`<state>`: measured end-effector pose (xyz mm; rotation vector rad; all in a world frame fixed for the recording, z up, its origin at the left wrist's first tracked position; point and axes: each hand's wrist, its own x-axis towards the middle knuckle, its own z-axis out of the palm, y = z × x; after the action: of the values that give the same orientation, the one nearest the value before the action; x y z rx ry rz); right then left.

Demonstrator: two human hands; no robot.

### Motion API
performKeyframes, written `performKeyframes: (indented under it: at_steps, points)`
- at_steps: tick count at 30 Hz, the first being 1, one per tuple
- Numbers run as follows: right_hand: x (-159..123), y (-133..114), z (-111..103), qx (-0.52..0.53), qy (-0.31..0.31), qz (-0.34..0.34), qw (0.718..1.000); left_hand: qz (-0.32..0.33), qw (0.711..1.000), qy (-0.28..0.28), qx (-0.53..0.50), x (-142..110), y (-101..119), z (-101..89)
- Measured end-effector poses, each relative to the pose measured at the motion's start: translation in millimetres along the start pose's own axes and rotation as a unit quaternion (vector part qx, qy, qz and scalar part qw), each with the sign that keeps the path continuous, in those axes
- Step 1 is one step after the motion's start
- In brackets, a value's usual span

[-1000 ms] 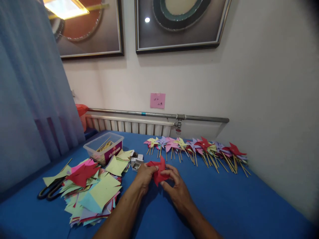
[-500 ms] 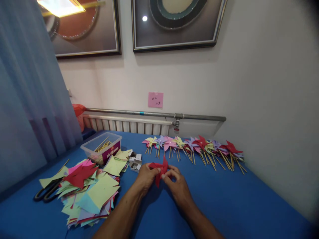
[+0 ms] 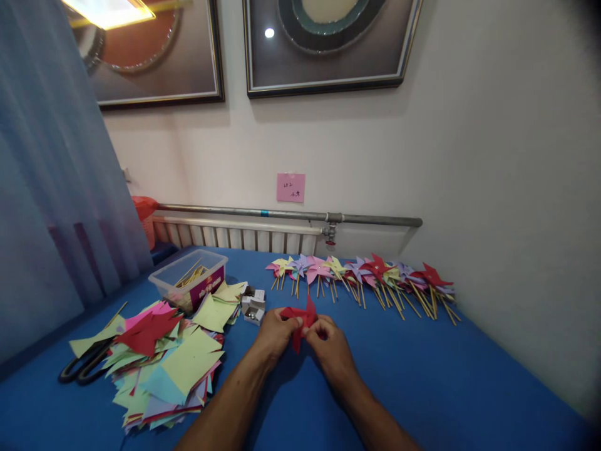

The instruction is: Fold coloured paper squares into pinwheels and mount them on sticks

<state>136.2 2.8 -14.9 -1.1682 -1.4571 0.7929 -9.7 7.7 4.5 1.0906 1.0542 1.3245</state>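
Observation:
A red paper pinwheel is held up in front of me, above the blue table. My left hand pinches it from the left, thumb laid over its folded blades. From the right, my right hand is closed with thumb and forefinger at the pinwheel's middle. Whether a small pin is between those fingertips is too small to tell. Just beyond my left hand stand small open boxes with tiny shiny pieces in them.
Left lies a pile of cut coloured paper, beside black-handled scissors. Behind it stands a clear plastic tub of wooden sticks. Several finished pinwheels on sticks lie along the back, by the pipe and wall.
My right hand's fingers have drawn in closer around the middle of the pinwheel. My left hand holds still. The view has shifted very slightly.

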Motion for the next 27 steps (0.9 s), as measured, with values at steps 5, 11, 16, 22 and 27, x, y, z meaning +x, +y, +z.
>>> performKeyframes:
  at_steps: [5,11,16,22,27]
  points:
    - [0.8,1.9,0.3,-0.01,-0.008,-0.012,1.0,-0.001,1.0,0.0,0.017,1.3,-0.3,-1.3]
    - [0.2,2.0,0.8,-0.007,-0.013,-0.017,1.0,-0.003,1.0,0.001,0.008,-1.1,2.4,-0.3]
    - [5.0,0.7,-5.1,0.033,-0.002,0.023,0.999,-0.01,1.0,-0.009,0.0,-3.3,6.2,-0.6]
    - [17.2,17.4,-8.6,0.214,-0.01,0.123,0.969,-0.021,0.999,-0.035,-0.013,-6.3,11.2,1.0]
    - [20.0,31.0,-5.6,0.247,-0.094,0.139,0.954,-0.043,0.998,-0.049,0.019,-7.3,9.7,3.5]
